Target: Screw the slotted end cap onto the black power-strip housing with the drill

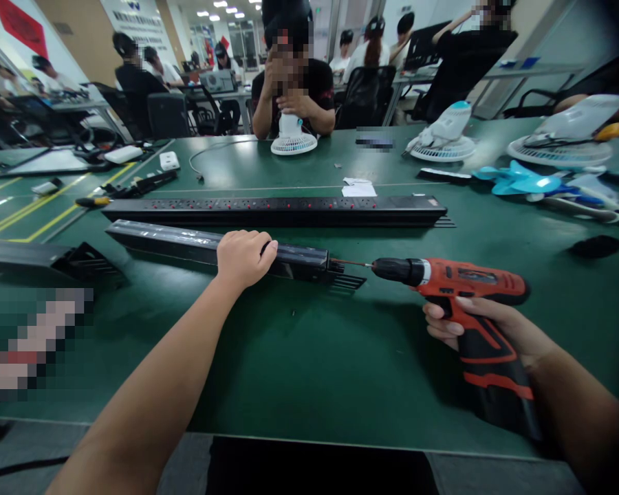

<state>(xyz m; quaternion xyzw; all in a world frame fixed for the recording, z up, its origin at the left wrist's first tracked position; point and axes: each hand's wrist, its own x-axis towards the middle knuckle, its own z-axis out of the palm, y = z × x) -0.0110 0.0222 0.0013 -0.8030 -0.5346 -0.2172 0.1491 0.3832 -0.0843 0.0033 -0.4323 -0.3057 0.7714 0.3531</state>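
My left hand (245, 259) is wrapped over a long black metal housing (175, 242) lying on the green table. Its right end carries a dark end piece with several thin prongs. In my right hand (474, 320) is a red and black cordless drill (469, 275), held by its grip with fingers round the trigger area. A long thin bit (355, 262) runs from the drill's chuck to the end piece of the housing. Whether the tip sits in a screw is too small to tell. Behind lies a long black power strip (268, 206) with red dots along its top.
Another black housing (20, 254) lies at the left edge. Small papers (358, 188) lie behind the power strip. Turquoise fan blades (526, 180) and white fan parts (441, 137) are at the right. Across the table a person handles a white fan (294, 141). A screwdriver (93, 202) lies at left.
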